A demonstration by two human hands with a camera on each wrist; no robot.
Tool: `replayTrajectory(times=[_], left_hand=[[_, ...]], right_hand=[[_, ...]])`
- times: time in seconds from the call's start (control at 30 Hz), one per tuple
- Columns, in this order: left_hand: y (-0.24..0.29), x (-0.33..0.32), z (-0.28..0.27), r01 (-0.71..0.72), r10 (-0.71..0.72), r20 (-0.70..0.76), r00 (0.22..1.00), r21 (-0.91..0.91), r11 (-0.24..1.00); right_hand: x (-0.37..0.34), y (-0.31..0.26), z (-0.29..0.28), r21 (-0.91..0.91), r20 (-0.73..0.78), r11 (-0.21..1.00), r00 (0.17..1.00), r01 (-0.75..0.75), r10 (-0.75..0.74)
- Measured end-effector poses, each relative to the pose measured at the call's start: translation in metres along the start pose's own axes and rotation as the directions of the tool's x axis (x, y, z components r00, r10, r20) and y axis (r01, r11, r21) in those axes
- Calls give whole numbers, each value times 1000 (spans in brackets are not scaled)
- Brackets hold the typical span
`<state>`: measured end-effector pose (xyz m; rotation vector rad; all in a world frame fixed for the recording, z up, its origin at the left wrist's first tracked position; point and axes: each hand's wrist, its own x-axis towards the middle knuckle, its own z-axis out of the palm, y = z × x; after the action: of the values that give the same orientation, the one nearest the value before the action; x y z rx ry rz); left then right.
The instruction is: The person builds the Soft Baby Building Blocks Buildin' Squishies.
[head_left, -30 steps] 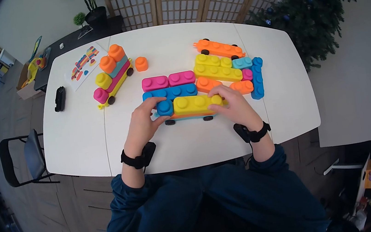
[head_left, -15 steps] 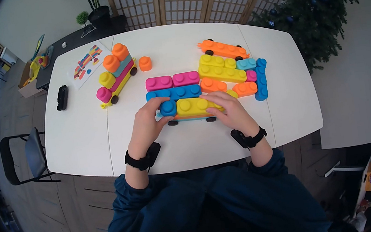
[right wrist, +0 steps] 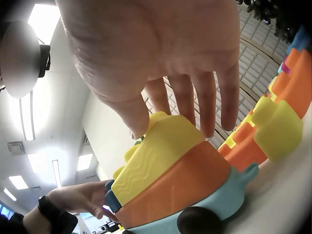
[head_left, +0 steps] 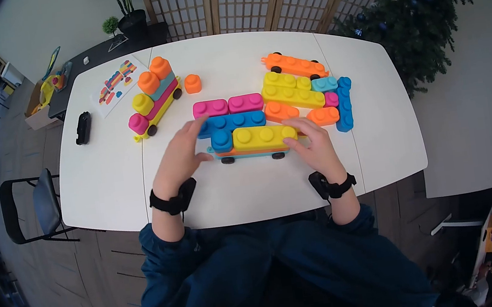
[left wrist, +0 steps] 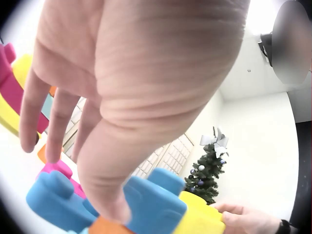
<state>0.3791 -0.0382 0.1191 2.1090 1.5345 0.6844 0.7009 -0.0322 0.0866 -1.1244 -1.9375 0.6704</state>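
One grip, the left hand (head_left: 176, 156), hangs wide and empty beside the small blue block (head_left: 222, 141); the right hand (head_left: 318, 148) pinches the yellow block (head_left: 264, 137), seemingly steadying it over its wheeled base (right wrist: 233, 190).

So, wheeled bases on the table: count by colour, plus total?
Light-blue base, under the front stack: 1
Yellow base, under the stack at left: 1
Orange base, at the back: 1
Total: 3
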Motion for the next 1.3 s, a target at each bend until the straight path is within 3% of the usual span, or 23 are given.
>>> replayTrajectory(times=[0.07,0.2,0.3,0.4,0.47,0.6,0.67,0.7,0.77,0.83,0.9,0.93,1.3], left_hand=[[-15,17,-9,-14,16,-33,999,57,998],[-55,59,-4,-28,34,-92,995,66,997],[-69,75,5,-38,43,-33,999,127,991],[-78,82,9,34,-37,25,999,132,991],[-79,84,8,98,-102,72,992,61,993],[-75,79,1,86,-86,64,994,3,996],[-66,70,-6,43,-51,-105,993,-77,996],[-57,64,-11,45,-53,-103,993,-78,996],[-34,49,-21,18,-78,-226,971,-258,966],[-19,34,-22,-36,-47,-215,976,-367,929],[-7,21,-16,-164,87,-173,981,-503,848],[-3,15,-13,-118,79,-94,992,-550,827],[1,12,5,-193,136,-180,974,-355,915]], right_hand=[[-1,-1,2,73,10,993,995,-97,96],[-1,2,8,53,-4,997,998,-56,56],[-1,1,9,10,-14,1000,1000,-20,20],[-2,-1,9,43,10,997,998,-68,68],[-1,1,8,8,1,1000,1000,-21,21],[0,4,10,9,-1,1000,1000,-13,13],[0,5,11,36,-8,999,1000,-27,28],[0,5,11,37,-7,999,1000,-30,30],[-1,5,10,31,-4,999,999,-40,40],[0,4,8,39,-1,999,999,-36,37],[1,4,8,51,2,998,1000,-27,27],[1,7,8,58,7,998,1000,-23,23],[1,5,9,93,26,994,998,-57,55]])
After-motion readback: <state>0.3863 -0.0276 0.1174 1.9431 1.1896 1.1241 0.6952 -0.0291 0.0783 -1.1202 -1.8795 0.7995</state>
